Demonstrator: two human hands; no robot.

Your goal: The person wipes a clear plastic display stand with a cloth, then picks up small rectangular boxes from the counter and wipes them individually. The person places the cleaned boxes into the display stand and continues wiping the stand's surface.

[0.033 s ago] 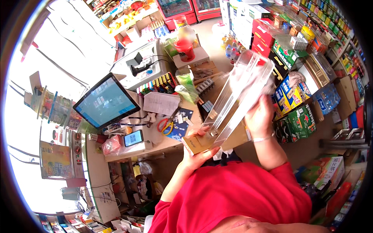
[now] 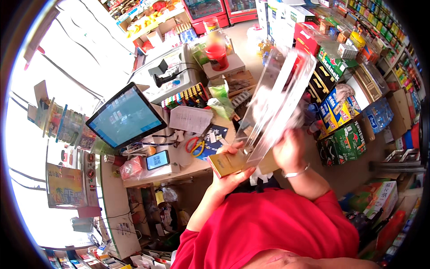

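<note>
My left hand (image 2: 229, 180) is closed round a gold box-shaped piece (image 2: 225, 164) at the near end of a long clear plastic holder (image 2: 263, 89). Whether the gold piece belongs to the holder or sits in it, I cannot tell. The holder slants up and away to the right, above the floor beside the desk. My right hand (image 2: 289, 150), a pale band on its wrist, is closed on a greyish-white cloth (image 2: 292, 120). That cloth lies against the holder's right side, smeared by motion. Scissors (image 2: 195, 146) with red and yellow handles lie left of the holder.
On the desk (image 2: 179, 169) are a monitor (image 2: 126, 117), a phone (image 2: 157, 159), a paper sheet (image 2: 190, 120) and a rack of coloured lighters (image 2: 186, 97). A red tub (image 2: 217, 58) stands on a white box farther back. Stacked cartons (image 2: 342, 142) line the right side.
My right hand and the cloth have come down along the holder toward me. The holder stands slightly steeper. My left hand keeps its grip on the gold end.
</note>
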